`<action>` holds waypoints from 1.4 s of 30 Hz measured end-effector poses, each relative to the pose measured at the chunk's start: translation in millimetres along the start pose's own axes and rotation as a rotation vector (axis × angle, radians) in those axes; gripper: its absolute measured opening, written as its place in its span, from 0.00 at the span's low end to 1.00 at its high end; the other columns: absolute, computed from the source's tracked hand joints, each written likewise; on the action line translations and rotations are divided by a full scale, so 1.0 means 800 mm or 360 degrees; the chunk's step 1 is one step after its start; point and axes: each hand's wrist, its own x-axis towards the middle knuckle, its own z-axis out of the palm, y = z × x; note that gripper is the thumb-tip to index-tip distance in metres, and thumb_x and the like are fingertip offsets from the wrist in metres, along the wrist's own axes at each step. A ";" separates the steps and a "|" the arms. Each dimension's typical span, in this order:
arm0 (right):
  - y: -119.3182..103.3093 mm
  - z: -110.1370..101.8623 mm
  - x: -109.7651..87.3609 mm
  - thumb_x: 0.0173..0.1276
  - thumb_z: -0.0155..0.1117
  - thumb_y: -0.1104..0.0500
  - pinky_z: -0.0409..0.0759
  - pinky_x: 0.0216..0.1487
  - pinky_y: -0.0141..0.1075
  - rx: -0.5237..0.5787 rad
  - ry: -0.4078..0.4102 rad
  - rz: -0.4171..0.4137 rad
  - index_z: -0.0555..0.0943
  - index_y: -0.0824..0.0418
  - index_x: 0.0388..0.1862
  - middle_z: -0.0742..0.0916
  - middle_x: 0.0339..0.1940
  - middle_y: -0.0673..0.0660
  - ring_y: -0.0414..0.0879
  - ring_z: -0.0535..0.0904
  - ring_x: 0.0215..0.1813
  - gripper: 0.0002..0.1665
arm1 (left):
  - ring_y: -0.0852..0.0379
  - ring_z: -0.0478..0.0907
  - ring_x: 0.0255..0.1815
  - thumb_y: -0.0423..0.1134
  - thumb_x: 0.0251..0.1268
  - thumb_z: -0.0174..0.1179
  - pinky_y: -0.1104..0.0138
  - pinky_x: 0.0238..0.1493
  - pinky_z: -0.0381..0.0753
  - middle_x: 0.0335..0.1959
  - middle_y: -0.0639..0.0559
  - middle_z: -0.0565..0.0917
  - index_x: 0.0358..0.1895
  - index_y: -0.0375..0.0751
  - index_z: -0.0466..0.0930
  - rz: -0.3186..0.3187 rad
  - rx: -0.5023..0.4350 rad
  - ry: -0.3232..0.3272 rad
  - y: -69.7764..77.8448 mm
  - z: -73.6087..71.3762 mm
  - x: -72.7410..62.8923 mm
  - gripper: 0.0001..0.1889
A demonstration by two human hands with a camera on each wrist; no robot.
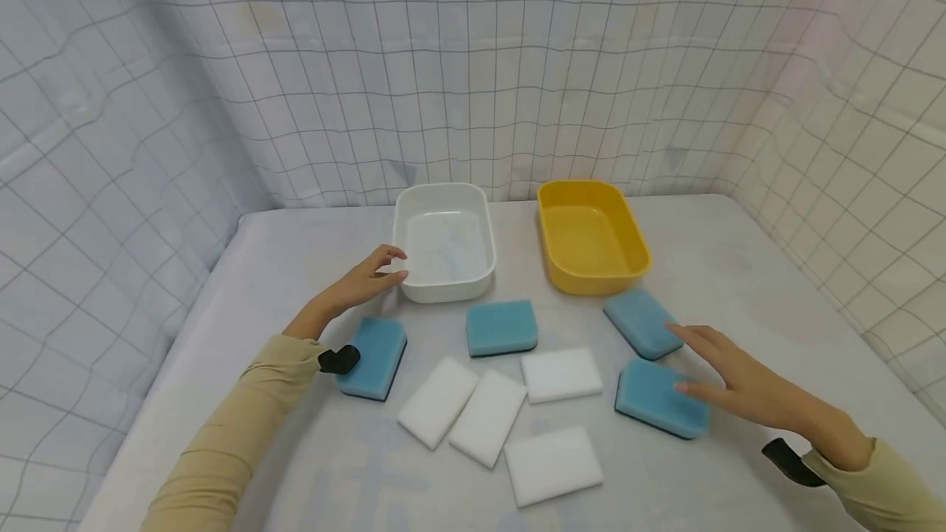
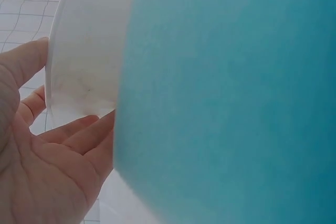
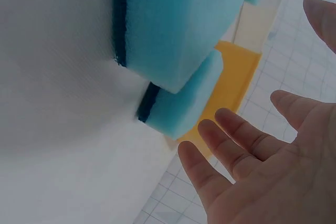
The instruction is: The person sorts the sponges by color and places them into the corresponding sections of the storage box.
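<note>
My left hand (image 1: 369,276) is at the near left side of a white plastic tub (image 1: 484,269). Its fingers are spread and reach the tub's wall, with the thumb at the rim in the left wrist view. Under the left wrist lies a blue sponge (image 1: 375,355) with a dark scouring side, filling much of the left wrist view (image 2: 226,98). My right hand (image 1: 754,380) hovers, fingers extended and apart, over two blue sponges, a nearer one (image 1: 654,396) and a farther one (image 1: 639,320). Nothing is held in it.
A yellow tub (image 1: 599,284) stands right of the white one. Another blue sponge (image 1: 501,327) lies in front of the white tub. Several white sponge pads (image 1: 554,466) lie scattered over the white-covered table (image 1: 310,466). Grid-patterned curtains (image 1: 473,89) enclose the back and sides.
</note>
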 end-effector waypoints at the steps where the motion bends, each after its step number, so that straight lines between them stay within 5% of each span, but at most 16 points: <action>1: 0.000 0.003 -0.002 0.64 0.62 0.49 0.72 0.54 0.57 0.0018 -0.0003 -0.0011 0.53 0.50 0.75 0.69 0.65 0.59 0.52 0.66 0.62 0.44 | 0.31 0.44 0.75 0.52 0.71 0.47 0.38 0.68 0.52 0.75 0.35 0.46 0.65 0.45 0.53 0.0000 -0.0008 -0.0001 0.000 0.001 0.000 0.26; 7: 0.002 0.024 -0.012 0.59 0.67 0.47 0.76 0.49 0.54 0.0003 -0.0022 -0.0088 0.56 0.53 0.74 0.72 0.62 0.59 0.54 0.70 0.59 0.47 | 0.29 0.44 0.74 0.51 0.71 0.48 0.38 0.68 0.54 0.74 0.34 0.45 0.65 0.44 0.53 -0.0005 -0.0061 -0.0014 -0.003 0.004 -0.001 0.26; 15: 0.002 0.039 -0.015 0.52 0.70 0.39 0.77 0.50 0.35 -0.0079 -0.0032 -0.0110 0.61 0.50 0.71 0.74 0.60 0.53 0.44 0.71 0.58 0.49 | 0.31 0.47 0.73 0.50 0.70 0.50 0.39 0.68 0.54 0.73 0.30 0.46 0.66 0.44 0.52 -0.0027 -0.0164 -0.0041 -0.003 0.002 -0.004 0.28; 22: 0.000 0.043 -0.018 0.46 0.75 0.40 0.78 0.49 0.33 -0.0177 0.0009 -0.0174 0.62 0.50 0.70 0.75 0.58 0.53 0.42 0.72 0.54 0.54 | 0.43 0.69 0.59 0.49 0.70 0.50 0.48 0.65 0.66 0.63 0.32 0.60 0.67 0.42 0.51 -0.0011 -0.0201 -0.0057 -0.003 0.001 0.001 0.29; 42: 0.000 0.034 -0.019 0.43 0.78 0.47 0.78 0.48 0.32 -0.0269 0.0111 -0.0197 0.65 0.49 0.69 0.78 0.56 0.52 0.43 0.73 0.53 0.53 | 0.42 0.70 0.58 0.47 0.69 0.52 0.47 0.67 0.64 0.61 0.32 0.63 0.65 0.43 0.53 -0.0041 -0.0272 -0.0040 -0.002 0.000 0.004 0.28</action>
